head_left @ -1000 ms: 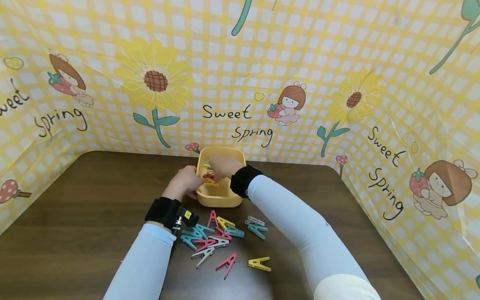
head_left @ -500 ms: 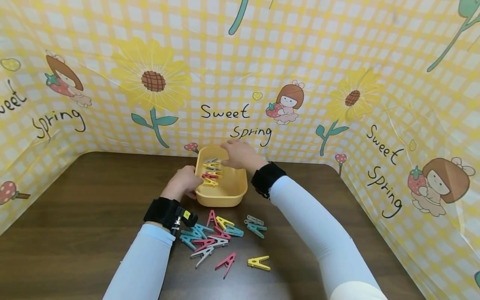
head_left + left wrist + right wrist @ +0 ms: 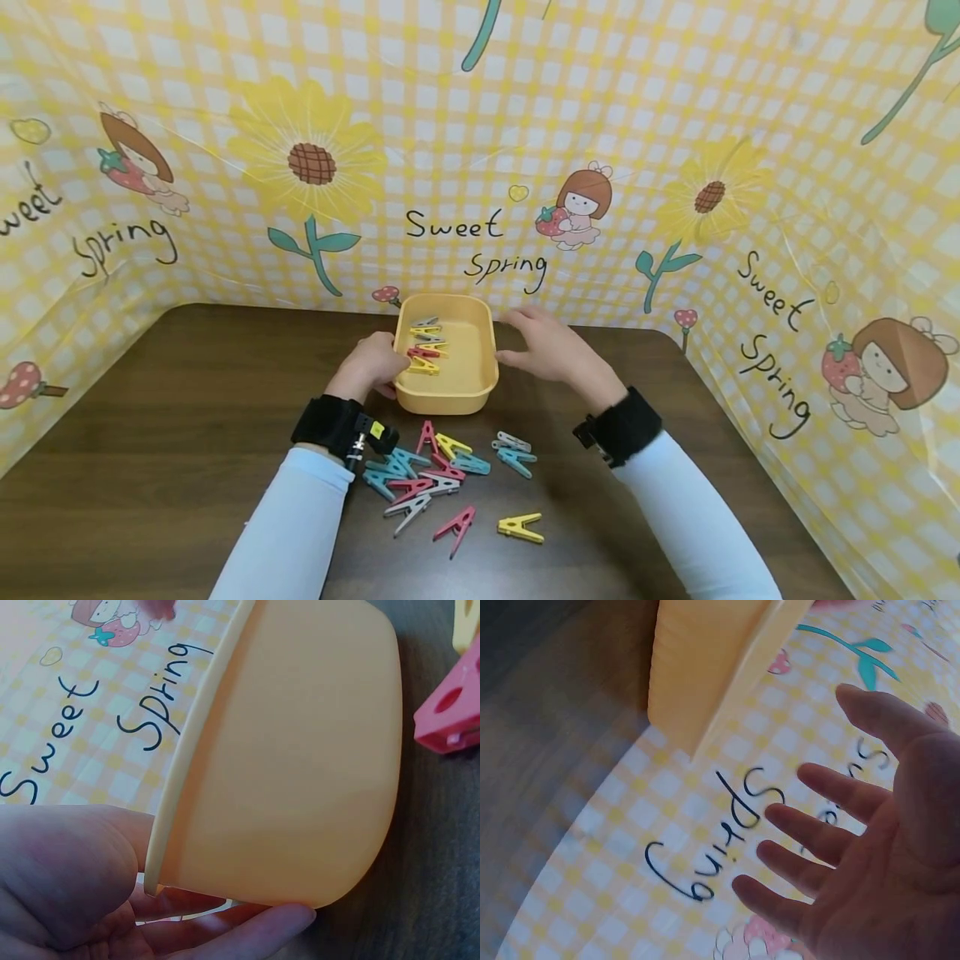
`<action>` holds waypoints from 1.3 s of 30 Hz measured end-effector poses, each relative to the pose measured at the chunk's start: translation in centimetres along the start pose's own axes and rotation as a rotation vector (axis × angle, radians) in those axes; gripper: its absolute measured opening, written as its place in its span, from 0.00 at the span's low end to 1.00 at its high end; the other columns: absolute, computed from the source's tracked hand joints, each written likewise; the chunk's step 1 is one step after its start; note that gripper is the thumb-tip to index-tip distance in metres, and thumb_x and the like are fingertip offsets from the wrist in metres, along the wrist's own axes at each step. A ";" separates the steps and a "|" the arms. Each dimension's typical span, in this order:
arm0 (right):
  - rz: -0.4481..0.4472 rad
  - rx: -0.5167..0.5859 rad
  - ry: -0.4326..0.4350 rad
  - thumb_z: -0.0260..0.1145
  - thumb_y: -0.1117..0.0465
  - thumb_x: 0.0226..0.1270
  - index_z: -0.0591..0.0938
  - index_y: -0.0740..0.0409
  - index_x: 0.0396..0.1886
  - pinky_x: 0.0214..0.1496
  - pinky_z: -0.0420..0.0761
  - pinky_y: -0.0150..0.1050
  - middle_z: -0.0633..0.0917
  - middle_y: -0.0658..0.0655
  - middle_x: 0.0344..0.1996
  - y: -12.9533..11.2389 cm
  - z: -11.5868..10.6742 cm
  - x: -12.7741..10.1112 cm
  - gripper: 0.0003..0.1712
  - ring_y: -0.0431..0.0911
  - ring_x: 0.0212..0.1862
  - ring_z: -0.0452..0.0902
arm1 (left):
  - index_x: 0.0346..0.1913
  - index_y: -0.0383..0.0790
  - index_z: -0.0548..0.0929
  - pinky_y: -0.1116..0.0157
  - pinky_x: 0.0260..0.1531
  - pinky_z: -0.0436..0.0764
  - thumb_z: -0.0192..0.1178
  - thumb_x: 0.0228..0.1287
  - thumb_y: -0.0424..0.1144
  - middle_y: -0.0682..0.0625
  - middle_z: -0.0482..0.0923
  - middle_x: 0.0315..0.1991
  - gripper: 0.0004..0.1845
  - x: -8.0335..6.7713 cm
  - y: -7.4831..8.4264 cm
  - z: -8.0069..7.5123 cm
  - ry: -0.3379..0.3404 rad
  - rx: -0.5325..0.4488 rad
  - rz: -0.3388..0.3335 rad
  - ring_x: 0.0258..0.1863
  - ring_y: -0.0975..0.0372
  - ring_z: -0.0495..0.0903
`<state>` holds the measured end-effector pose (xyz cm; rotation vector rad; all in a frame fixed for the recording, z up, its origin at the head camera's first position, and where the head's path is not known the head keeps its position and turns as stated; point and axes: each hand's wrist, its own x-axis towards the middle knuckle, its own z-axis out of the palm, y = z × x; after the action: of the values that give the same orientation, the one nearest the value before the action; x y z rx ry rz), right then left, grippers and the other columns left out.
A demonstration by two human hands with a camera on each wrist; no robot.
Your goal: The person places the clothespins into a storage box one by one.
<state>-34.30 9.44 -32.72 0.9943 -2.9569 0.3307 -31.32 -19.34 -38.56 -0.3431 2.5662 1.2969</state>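
Note:
A yellow plastic bin (image 3: 447,403) stands at the back of the table with several clothespins inside, among them a yellow clothespin (image 3: 424,367) and a red one (image 3: 423,353), lined up along its left side. My left hand (image 3: 369,363) grips the bin's left rim, its thumb over the edge; in the left wrist view the fingers (image 3: 259,934) lie along the outer wall. Just off the bin's right side, my right hand (image 3: 558,348) holds nothing. The right wrist view shows that hand (image 3: 877,832) with its fingers spread and apart from the bin wall (image 3: 697,660).
In front of the bin lies a loose pile of blue, pink, white and yellow clothespins, with a white clothespin (image 3: 409,510) at its near side. A pink clothespin (image 3: 456,527) and a yellow clothespin (image 3: 521,527) lie nearer me. A checkered cloth (image 3: 360,167) rises behind the table.
My right hand has come out of the bin, crossed over its far right rim and moved right. The left hand has kept its place on the rim.

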 end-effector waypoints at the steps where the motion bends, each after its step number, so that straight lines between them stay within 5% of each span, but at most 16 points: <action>1: 0.003 0.017 -0.003 0.71 0.44 0.77 0.76 0.55 0.78 0.83 0.74 0.60 0.75 0.62 0.78 0.2 0.0 -0.8 0.37 0.61 0.82 0.68 | 0.77 0.27 0.67 0.59 0.37 0.95 0.52 0.84 0.36 0.29 0.79 0.63 0.26 -0.1 0.0 0.0 -0.001 -0.002 0.001 0.41 0.52 0.90; 11: 0.018 0.117 -0.110 0.72 0.48 0.77 0.79 0.61 0.74 0.82 0.74 0.62 0.76 0.67 0.76 1.0 1.4 -5.0 0.34 0.65 0.81 0.67 | 0.78 0.27 0.65 0.58 0.40 0.95 0.52 0.84 0.36 0.29 0.78 0.65 0.28 -0.5 0.3 0.0 -0.005 -0.006 -0.015 0.43 0.51 0.90; 20: -0.108 0.126 -0.269 0.74 0.54 0.74 0.88 0.58 0.60 0.68 0.85 0.56 0.88 0.61 0.60 0.7 3.9 -5.4 0.21 0.56 0.65 0.82 | 0.78 0.27 0.66 0.58 0.39 0.95 0.54 0.83 0.36 0.29 0.79 0.64 0.28 -0.4 0.3 0.4 -0.015 0.004 -0.006 0.41 0.52 0.90; 33: -0.161 0.150 -0.354 0.74 0.65 0.72 0.93 0.53 0.44 0.49 0.86 0.38 0.90 0.51 0.43 -0.2 5.1 -4.8 0.06 0.41 0.41 0.80 | 0.77 0.28 0.66 0.59 0.38 0.95 0.53 0.83 0.37 0.30 0.79 0.64 0.27 -0.5 0.6 0.0 0.003 0.020 -0.011 0.41 0.52 0.90; 39: -0.215 0.147 -0.327 0.74 0.68 0.71 0.92 0.54 0.36 0.42 0.84 0.32 0.89 0.49 0.36 -0.2 5.4 -4.5 0.06 0.37 0.35 0.78 | 0.79 0.28 0.65 0.58 0.39 0.95 0.53 0.84 0.37 0.30 0.79 0.64 0.28 -0.9 0.4 -0.2 0.004 0.009 -0.015 0.42 0.52 0.90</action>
<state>-30.26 10.91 -38.31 1.5035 -3.0969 0.4231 -30.63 -19.21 -37.89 -0.3622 2.5671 1.2808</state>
